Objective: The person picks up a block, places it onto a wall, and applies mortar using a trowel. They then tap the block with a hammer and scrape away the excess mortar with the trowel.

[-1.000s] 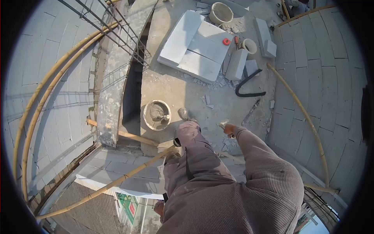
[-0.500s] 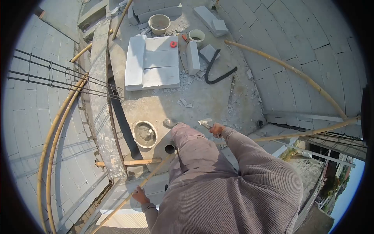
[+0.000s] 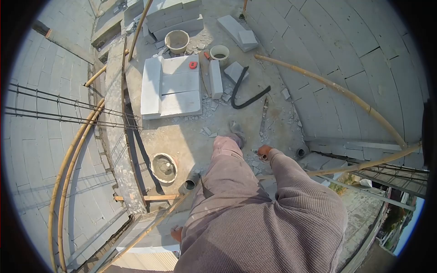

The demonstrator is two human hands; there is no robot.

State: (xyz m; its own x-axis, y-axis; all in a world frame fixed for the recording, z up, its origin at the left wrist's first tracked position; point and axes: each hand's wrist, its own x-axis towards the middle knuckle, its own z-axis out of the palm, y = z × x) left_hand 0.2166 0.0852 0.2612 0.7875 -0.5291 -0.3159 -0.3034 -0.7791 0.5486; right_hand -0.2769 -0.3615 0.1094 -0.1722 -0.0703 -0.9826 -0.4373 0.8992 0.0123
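Note:
My right hand [image 3: 264, 152] is closed around the handle of a trowel, held low in front of my right leg. The trowel's blade is mostly hidden behind the hand from this angle. My left hand [image 3: 176, 233] hangs beside my left hip, partly covered by my clothing, with loose fingers and nothing seen in them. To its left runs a slanting bamboo pole [image 3: 144, 233], apart from the hand. A round bucket of grey mortar [image 3: 164, 168] stands on the floor left of my legs, near a grey pipe [image 3: 192, 181].
Ahead lie stacked white blocks [image 3: 181, 101] with a red tape measure [image 3: 193, 65] on top. Beyond are two buckets [image 3: 176, 42], a bent black hose [image 3: 235, 96] and block offcuts. Bamboo poles lean against the right wall [image 3: 337, 54]. Steel rebar [image 3: 68, 111] juts in from the left.
My leg has stepped forward and the view has shifted. The trowel has turned so its blade hardly shows. My left hand has moved back toward my hip, away from the bamboo pole.

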